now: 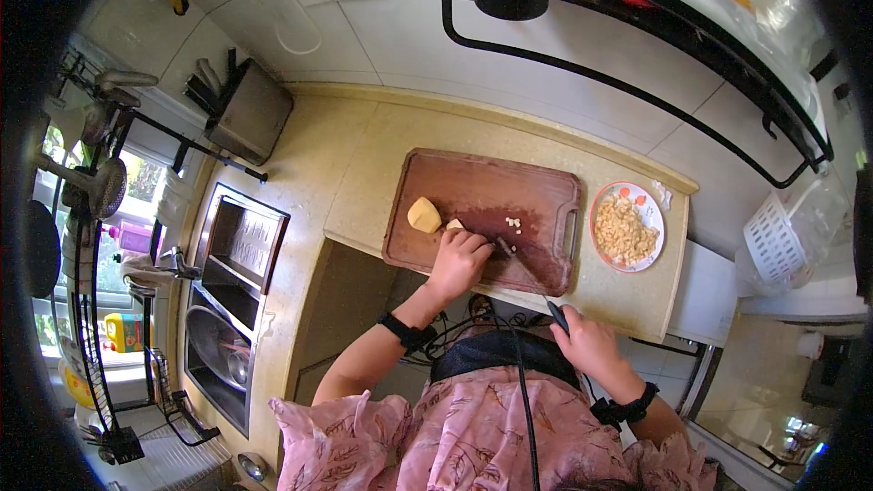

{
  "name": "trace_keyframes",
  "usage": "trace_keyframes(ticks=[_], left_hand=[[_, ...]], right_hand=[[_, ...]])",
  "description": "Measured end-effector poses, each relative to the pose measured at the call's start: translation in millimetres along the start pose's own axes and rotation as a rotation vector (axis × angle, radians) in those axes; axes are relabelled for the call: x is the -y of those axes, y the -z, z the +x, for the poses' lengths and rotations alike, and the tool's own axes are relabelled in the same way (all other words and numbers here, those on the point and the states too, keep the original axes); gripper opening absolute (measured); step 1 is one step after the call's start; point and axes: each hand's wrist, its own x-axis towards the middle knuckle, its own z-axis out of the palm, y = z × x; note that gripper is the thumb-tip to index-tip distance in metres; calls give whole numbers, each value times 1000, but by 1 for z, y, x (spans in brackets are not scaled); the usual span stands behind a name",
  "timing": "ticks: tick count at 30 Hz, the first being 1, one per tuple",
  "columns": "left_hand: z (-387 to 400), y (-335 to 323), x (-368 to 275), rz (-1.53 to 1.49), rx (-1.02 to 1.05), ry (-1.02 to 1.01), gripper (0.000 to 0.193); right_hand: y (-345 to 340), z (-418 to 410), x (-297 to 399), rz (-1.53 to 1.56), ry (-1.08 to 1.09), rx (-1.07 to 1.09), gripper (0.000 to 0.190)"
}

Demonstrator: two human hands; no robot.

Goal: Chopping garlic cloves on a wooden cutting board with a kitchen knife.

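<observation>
A reddish-brown wooden cutting board (470, 181) lies on the counter before me. My left hand (462, 260) rests on its near part, fingers curled down; whatever is beneath them is hidden. Just beyond the knuckles shows a small pale cut piece (455, 224). A larger peeled yellow chunk, seemingly potato (424, 215), sits to the left. My right hand (590, 341) grips the dark handle of a kitchen knife (535, 277). Its blade slants over the board's near edge, the tip close to my left fingertips. Several tiny pale cubes (513, 222) lie beyond the blade.
Right of the board stands a patterned plate (609, 192) heaped with pale diced food (624, 232). A knife block (251, 112) and a sink (228, 354) are at the left. A black rail (600, 75) runs along the wall above. A cable (524, 389) hangs before my body.
</observation>
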Motion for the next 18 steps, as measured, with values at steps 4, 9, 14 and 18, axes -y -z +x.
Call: trace_keyframes(ticks=[4, 9, 14, 18], left_hand=[[-3, -2, 2, -7, -1, 0, 19], [-2, -2, 2, -7, -6, -3, 17], [-5, -5, 5, -23, 16, 5, 22], [-6, -6, 5, -26, 52, 16, 27]], right_hand=[[4, -3, -4, 87, -23, -37, 32], [8, -7, -5, -28, 53, 23, 35], [4, -7, -5, 7, 60, -12, 34], [4, -5, -5, 10, 51, 12, 34]])
